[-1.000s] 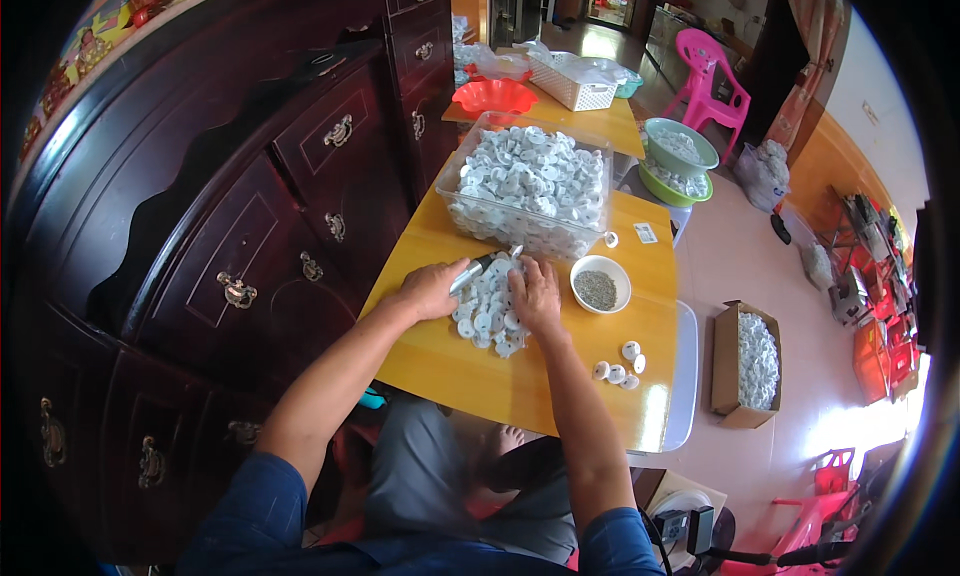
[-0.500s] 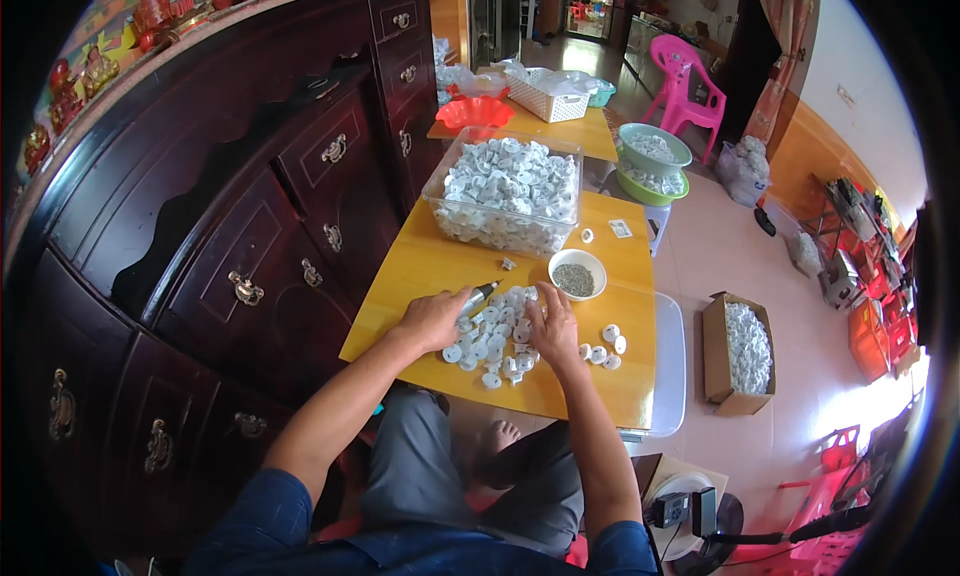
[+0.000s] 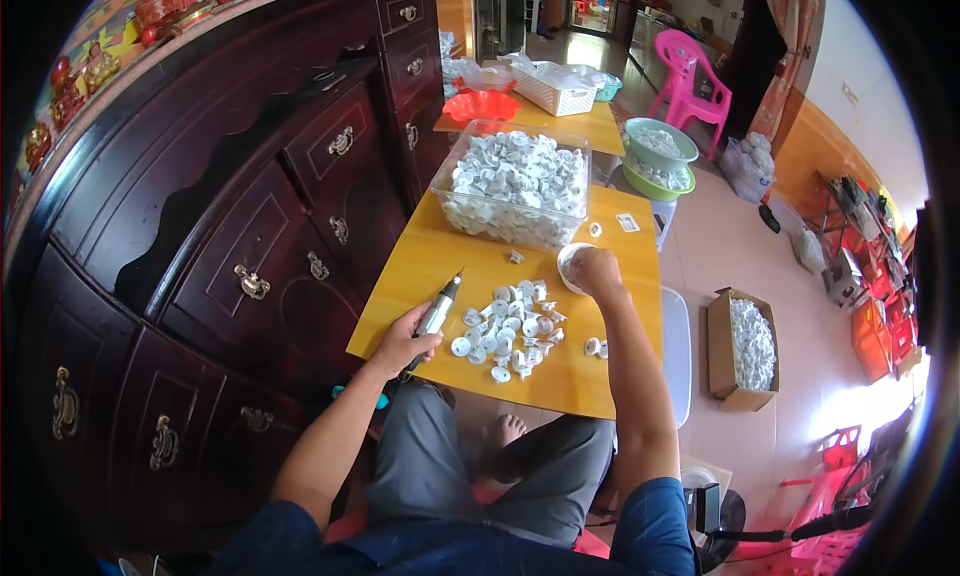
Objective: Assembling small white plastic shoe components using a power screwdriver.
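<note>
My left hand (image 3: 402,342) grips a slim grey pen-shaped power tool (image 3: 437,313) at the near left edge of the yellow table (image 3: 420,266), tip pointing away from me. A loose pile of small white plastic parts (image 3: 508,328) is spread on the table between my hands. My right hand (image 3: 596,271) reaches over a small white bowl (image 3: 568,262) to the right of the pile, fingers curled into it; whether they hold anything is hidden. Behind stands a clear plastic tub (image 3: 515,188) full of the same white parts.
A dark wooden cabinet with drawers (image 3: 230,226) lines the left side. A second table holds a red bowl (image 3: 482,105) and a white basket (image 3: 558,88). Green basins (image 3: 658,154), a pink chair (image 3: 692,78) and a cardboard box of parts (image 3: 745,346) stand on the floor at right.
Both hands left the pile of parts. My left hand drew back to the table's edge with the tool; my right hand moved forward to the white bowl. The pile lies more spread out.
</note>
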`<state>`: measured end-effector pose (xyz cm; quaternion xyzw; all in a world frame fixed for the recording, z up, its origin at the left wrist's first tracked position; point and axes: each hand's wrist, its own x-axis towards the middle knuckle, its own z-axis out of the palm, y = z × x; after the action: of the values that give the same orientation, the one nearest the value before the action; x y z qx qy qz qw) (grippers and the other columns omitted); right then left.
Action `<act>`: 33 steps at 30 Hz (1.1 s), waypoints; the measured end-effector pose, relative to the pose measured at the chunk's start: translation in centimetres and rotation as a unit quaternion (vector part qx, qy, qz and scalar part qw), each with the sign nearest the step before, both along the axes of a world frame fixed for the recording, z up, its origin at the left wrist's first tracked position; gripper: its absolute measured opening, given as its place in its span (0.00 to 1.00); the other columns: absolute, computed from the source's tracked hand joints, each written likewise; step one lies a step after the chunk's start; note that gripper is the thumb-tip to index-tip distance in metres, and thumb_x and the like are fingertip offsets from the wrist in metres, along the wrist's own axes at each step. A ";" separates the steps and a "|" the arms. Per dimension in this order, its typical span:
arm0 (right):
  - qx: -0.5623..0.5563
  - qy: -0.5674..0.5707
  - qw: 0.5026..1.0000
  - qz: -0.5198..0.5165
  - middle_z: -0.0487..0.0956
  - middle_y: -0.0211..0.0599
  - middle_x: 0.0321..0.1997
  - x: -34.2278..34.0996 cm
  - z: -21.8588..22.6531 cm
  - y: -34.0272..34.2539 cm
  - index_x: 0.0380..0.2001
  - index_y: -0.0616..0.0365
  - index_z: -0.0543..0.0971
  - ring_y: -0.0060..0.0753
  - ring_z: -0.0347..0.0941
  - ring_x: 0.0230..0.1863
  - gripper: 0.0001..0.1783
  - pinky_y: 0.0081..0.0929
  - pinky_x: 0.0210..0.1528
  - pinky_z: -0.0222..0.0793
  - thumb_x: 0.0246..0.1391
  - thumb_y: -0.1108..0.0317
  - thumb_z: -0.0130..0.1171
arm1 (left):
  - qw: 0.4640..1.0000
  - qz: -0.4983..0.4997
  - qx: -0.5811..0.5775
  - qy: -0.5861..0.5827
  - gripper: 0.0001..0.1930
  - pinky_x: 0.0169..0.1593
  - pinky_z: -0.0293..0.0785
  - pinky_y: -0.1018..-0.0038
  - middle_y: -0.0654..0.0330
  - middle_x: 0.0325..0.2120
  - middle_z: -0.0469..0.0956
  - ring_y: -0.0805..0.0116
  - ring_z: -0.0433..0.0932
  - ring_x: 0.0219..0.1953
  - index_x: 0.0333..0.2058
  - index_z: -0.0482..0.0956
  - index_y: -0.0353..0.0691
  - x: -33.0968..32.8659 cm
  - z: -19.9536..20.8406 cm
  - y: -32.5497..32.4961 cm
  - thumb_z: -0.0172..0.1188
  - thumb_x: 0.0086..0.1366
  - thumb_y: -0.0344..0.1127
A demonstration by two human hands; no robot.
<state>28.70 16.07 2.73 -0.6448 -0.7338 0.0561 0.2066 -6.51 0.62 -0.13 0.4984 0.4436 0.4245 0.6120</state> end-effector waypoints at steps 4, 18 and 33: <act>-0.094 -0.058 0.994 0.014 0.84 0.43 0.35 -0.5 -0.6 0.5 0.29 0.46 0.87 0.46 0.81 0.41 0.07 0.41 0.46 0.77 0.45 0.63 0.63 | 0.999 -0.036 0.014 -0.012 0.35 0.31 0.71 0.80 0.64 0.32 0.73 0.78 0.72 0.26 0.66 0.59 0.35 -0.4 -0.4 0.0 0.61 0.62 0.28; -0.104 -0.005 0.994 -0.042 0.83 0.45 0.40 -0.5 1.0 -1.1 0.32 0.49 0.84 0.49 0.80 0.44 0.09 0.42 0.47 0.76 0.47 0.63 0.61 | 0.999 -0.022 0.027 -0.009 0.35 0.30 0.72 0.81 0.64 0.31 0.73 0.79 0.72 0.25 0.66 0.61 0.34 -0.2 -0.2 0.1 0.62 0.60 0.32; 0.139 0.191 0.972 0.000 0.84 0.44 0.29 1.1 0.1 -2.6 0.33 0.55 0.85 0.42 0.82 0.32 0.10 0.37 0.37 0.76 0.52 0.63 0.62 | 0.999 0.013 0.048 -0.016 0.35 0.29 0.73 0.80 0.61 0.34 0.74 0.78 0.73 0.26 0.65 0.60 0.33 0.3 4.2 -7.4 0.61 0.59 0.28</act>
<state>29.83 13.49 2.81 -0.5868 -0.6817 0.0753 0.4304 -6.24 -6.76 4.07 0.5149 0.4193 0.4611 0.5886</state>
